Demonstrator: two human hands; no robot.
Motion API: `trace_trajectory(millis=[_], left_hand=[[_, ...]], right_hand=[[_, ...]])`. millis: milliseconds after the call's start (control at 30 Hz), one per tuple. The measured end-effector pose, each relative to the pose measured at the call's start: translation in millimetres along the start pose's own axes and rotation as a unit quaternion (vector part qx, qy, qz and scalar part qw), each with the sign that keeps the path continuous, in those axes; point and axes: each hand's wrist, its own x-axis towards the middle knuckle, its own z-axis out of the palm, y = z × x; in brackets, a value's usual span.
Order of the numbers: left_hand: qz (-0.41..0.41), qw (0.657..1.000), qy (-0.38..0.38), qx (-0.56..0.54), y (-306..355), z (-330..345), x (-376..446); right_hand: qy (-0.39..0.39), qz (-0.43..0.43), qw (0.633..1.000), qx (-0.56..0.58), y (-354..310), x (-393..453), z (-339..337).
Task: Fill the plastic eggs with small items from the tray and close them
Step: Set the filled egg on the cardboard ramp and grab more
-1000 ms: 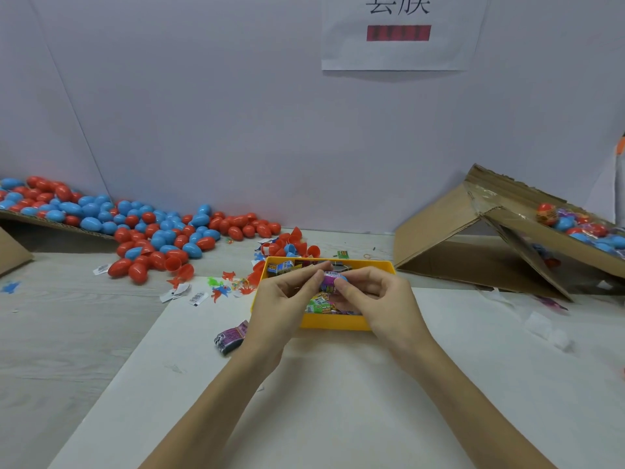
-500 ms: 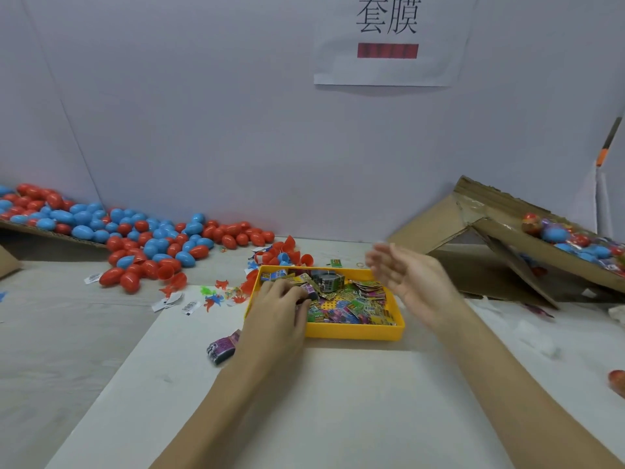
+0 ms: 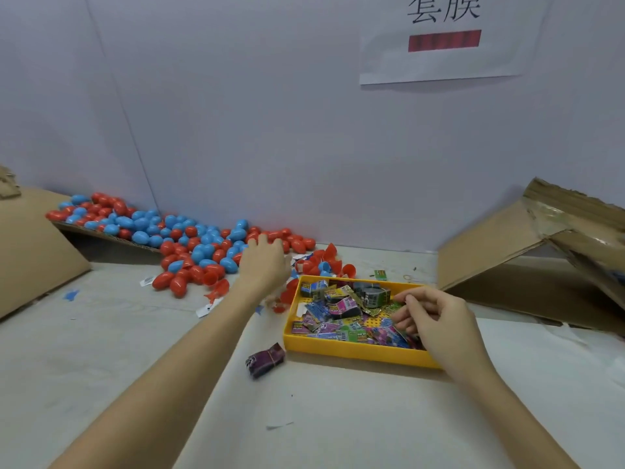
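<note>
A yellow tray (image 3: 355, 352) of small colourful packets (image 3: 341, 308) sits on the white table. Behind and to its left, a heap of closed red and blue plastic eggs (image 3: 189, 238) lies along the wall. Loose red and blue egg halves (image 3: 329, 255) lie just behind the tray. My left hand (image 3: 263, 264) reaches out over the right end of the heap, fingers straight, holding nothing. My right hand (image 3: 436, 319) hangs over the tray's right part with its fingers curled down among the packets. Whether it pinches one is unclear.
A purple bundle of packets (image 3: 265, 360) lies on the table left of the tray. Tilted cardboard flaps stand at the right (image 3: 500, 245) and at the far left (image 3: 30, 252). Paper scraps (image 3: 206, 309) lie near the eggs. A paper sign (image 3: 443, 38) hangs on the wall.
My left hand left the tray and moved up and left to the egg heap. My right hand came down from the tray's right side into the packets. The view turned left.
</note>
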Motion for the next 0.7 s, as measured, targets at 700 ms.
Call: trace_trajectory(millis=[700], left_hand=[[0.113, 0.863, 0.045, -0.49, 62.2, -23.8, -94.5]], right_hand=[[0.003, -0.008, 1.0, 0.002, -3.2, -5.6, -0.5]])
